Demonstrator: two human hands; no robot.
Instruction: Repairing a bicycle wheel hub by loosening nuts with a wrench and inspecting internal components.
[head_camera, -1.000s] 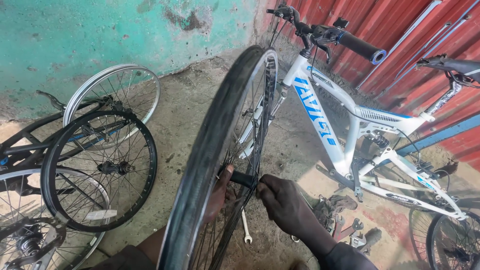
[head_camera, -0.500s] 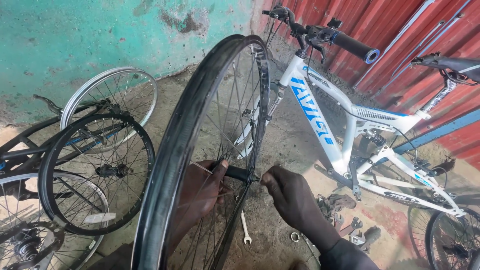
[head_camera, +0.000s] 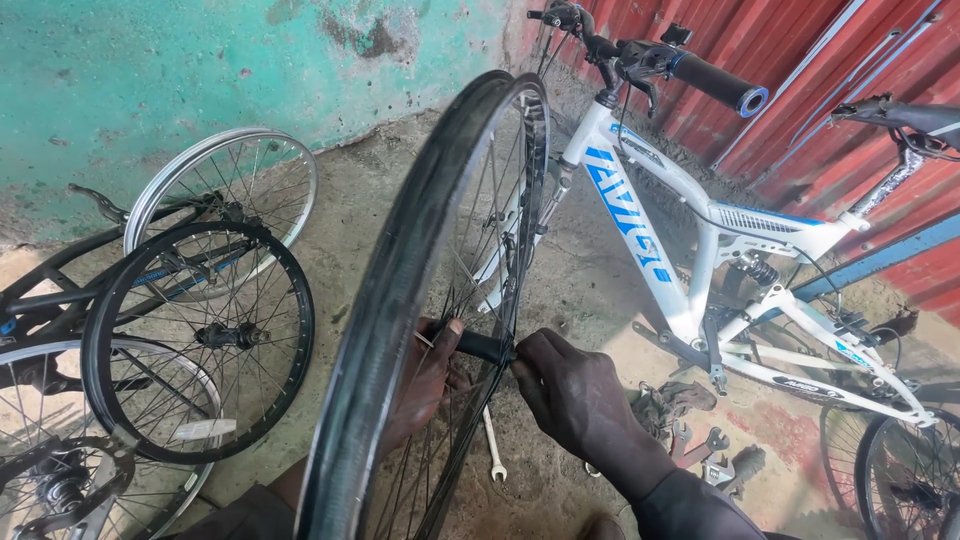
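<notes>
Bicycle wheel (head_camera: 420, 300) stands upright between both hands: the left hand (head_camera: 425, 385) wraps its fingers around one hub end, the right hand (head_camera: 570, 395) pinches the other, and gripping both ends evenly should keep it steady. Loose wheels (head_camera: 200, 330) crowd the left, a wrench (head_camera: 492, 445) lies on the floor below, and a white bicycle (head_camera: 700, 250) hems in the right.

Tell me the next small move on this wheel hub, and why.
Probably steady the black wheel upright before turning anything. The left hand and right hand pinch the hub from opposite sides, and nothing else seems to prop the wheel. The spanner lies on the ground below.
</notes>
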